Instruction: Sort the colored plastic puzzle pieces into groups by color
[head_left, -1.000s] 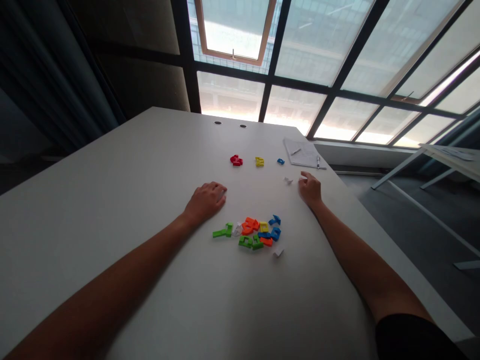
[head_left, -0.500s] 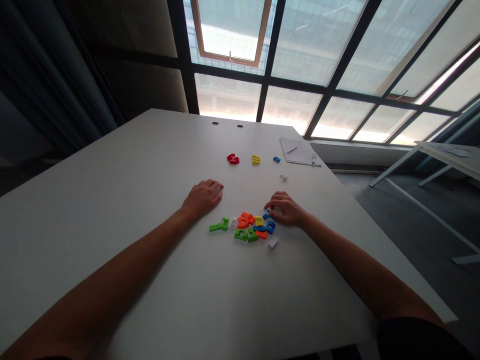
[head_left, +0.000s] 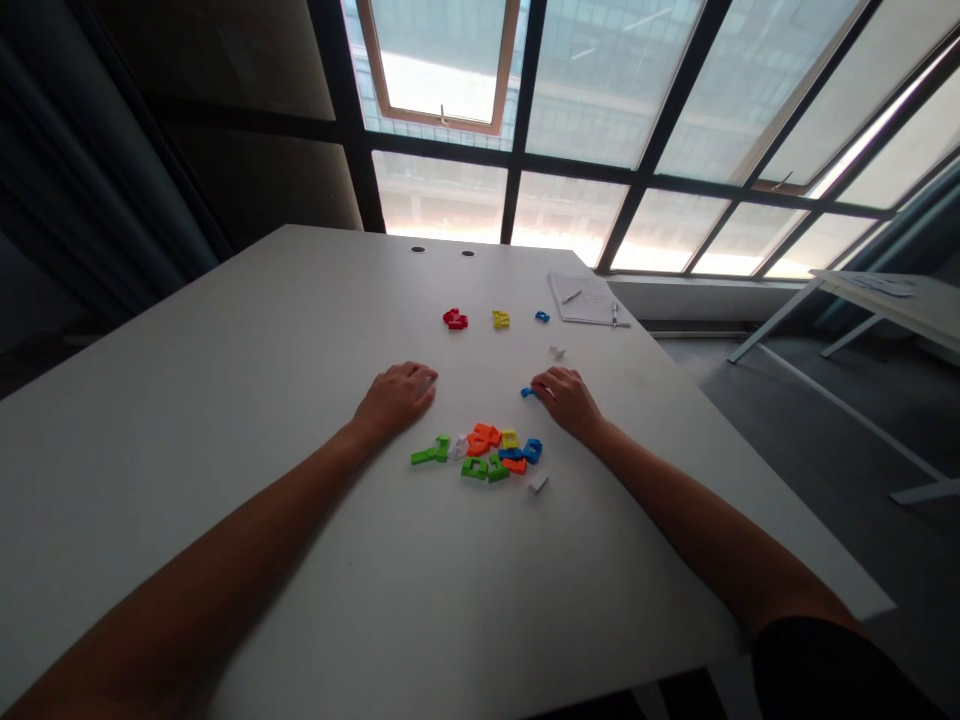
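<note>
My right hand [head_left: 568,397] pinches a small blue plastic piece [head_left: 528,392] beyond the mixed pile, close to the tabletop. My left hand [head_left: 397,396] rests on the table, fingers loosely stretched, holding nothing. Between my forearms lies the pile: orange pieces [head_left: 483,438], a yellow piece [head_left: 509,439], blue pieces [head_left: 532,450], green pieces [head_left: 475,468] and a white piece [head_left: 458,447]. A longer green piece [head_left: 430,453] lies at its left, and a white block [head_left: 538,482] at its near right.
Farther off on the white table [head_left: 315,300] sit red pieces [head_left: 455,319], yellow pieces [head_left: 500,319], a blue piece [head_left: 541,316] and a white piece [head_left: 556,351]. Paper sheets [head_left: 585,300] with pens lie near the right edge. Another table [head_left: 885,300] stands at right.
My right hand has moved away from the pile, taking the blue piece with it toward the far side. My left hand stays in place; the view has shifted slightly.
</note>
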